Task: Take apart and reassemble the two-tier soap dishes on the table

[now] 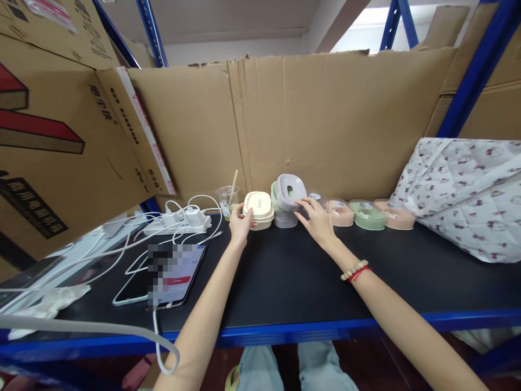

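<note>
My left hand (241,224) has its fingers on the left side of a cream lidded container (259,206), thumb toward the front. A grey-lilac container piece (291,190) with an oval hole is tilted above another grey container (286,219). My right hand (318,221) grips the lower right edge of the tilted piece between thumb and fingers. Partly hidden behind the grey pieces is a light green piece (274,196). The cream container stands just left of the grey ones.
Pink (341,213) and green (367,215) containers line the right back. Left are a clear cup (226,199) with a straw, a power strip (199,227), cables and two phones (179,277). A patterned cloth (468,195) lies right; cardboard (334,119) stands behind.
</note>
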{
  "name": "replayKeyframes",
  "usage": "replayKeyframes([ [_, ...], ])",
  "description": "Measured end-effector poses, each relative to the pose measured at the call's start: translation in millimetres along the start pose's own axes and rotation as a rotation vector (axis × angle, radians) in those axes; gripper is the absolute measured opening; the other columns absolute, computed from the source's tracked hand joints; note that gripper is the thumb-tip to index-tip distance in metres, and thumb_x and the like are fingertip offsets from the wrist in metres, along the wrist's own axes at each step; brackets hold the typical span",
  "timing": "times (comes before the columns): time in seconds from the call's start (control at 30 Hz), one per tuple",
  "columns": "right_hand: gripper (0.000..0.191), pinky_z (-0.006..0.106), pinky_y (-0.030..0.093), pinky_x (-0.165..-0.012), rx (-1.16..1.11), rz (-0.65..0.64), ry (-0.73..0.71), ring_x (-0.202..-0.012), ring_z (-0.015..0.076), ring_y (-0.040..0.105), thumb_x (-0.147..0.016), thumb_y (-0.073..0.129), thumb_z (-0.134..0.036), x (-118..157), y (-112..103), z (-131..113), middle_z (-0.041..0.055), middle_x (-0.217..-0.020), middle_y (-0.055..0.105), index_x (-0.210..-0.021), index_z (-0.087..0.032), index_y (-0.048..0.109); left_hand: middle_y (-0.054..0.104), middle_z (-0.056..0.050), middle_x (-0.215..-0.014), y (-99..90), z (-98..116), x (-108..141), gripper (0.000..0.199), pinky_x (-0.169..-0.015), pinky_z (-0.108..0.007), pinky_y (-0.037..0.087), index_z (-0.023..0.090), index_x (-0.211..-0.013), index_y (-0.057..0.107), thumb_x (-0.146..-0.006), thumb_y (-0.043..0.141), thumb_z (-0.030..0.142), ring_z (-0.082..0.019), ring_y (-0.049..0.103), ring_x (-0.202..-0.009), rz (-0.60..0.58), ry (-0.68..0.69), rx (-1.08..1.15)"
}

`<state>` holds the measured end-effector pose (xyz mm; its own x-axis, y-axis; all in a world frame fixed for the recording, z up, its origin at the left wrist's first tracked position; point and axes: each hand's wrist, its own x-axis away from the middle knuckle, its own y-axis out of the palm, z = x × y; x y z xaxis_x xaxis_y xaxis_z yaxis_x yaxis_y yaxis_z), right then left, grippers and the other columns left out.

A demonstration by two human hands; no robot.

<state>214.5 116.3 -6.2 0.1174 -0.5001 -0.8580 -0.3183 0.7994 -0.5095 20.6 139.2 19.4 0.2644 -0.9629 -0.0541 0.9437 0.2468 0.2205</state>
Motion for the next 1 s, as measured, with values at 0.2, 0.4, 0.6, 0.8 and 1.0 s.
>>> replayKeyframes([
  [0.2, 0.028, 0.029, 0.051, -0.059, -0.027, 0.106, 0.019, -0.084, 0.0200, 0.063, -0.090, 0.042, -0.034, -1, -1, -2, 0.0080, -0.101, 0.063, -0.105, -0.018, 0.060, 0.049, 0.003, -0.060, 2.4, 5, 2, 0.019, -0.049, -0.014, 0.052, 0.005, -0.100, 0.051, -0.081, 0.053, 0.000, -0.005, 0.052, -0.048, 0.009, -0.184, 0.245],
  [0.4, 0.036, 0.027, 0.049, -0.056, -0.013, 0.206, 0.031, -0.077, 0.0190, 0.063, -0.091, 0.039, -0.040, -3, -6, -8, 0.0094, -0.100, 0.062, -0.105, -0.016, 0.061, 0.051, 0.001, -0.064, 3.7, 3, 2, 0.010, -0.055, -0.016, 0.053, 0.009, -0.081, 0.054, -0.077, 0.056, -0.001, -0.005, 0.051, -0.052, -0.033, -0.134, 0.280],
  [0.6, 0.036, 0.026, 0.047, -0.054, -0.006, 0.217, 0.098, -0.079, 0.0195, 0.062, -0.090, 0.040, -0.041, -4, -8, -9, 0.0098, -0.099, 0.061, -0.106, -0.017, 0.061, 0.051, 0.001, -0.071, 0.0, 3, 0, 0.017, -0.042, -0.012, 0.038, 0.011, -0.077, 0.057, -0.066, 0.069, 0.005, -0.003, 0.046, -0.050, 0.066, -0.034, 0.099],
  [0.8, 0.035, 0.024, 0.045, -0.048, 0.009, 0.209, 0.107, -0.070, 0.0165, 0.062, -0.090, 0.041, -0.042, -4, -8, -8, 0.0084, -0.099, 0.061, -0.105, -0.017, 0.061, 0.054, 0.002, -0.064, 0.3, 16, 6, 0.021, -0.040, -0.012, 0.034, 0.013, -0.081, 0.048, -0.068, 0.061, 0.004, -0.004, 0.046, -0.043, -0.032, -0.048, 0.225],
  [1.0, 0.042, 0.023, 0.048, -0.052, -0.048, 0.243, 0.031, -0.078, 0.0173, 0.062, -0.091, 0.037, -0.045, -4, -8, -9, 0.0108, -0.098, 0.061, -0.108, -0.015, 0.061, 0.052, 0.002, -0.058, 3.3, 21, 11, 0.013, -0.043, -0.015, 0.042, 0.014, -0.074, 0.041, -0.069, 0.047, 0.004, -0.009, 0.053, -0.044, -0.161, -0.082, 0.202],
])
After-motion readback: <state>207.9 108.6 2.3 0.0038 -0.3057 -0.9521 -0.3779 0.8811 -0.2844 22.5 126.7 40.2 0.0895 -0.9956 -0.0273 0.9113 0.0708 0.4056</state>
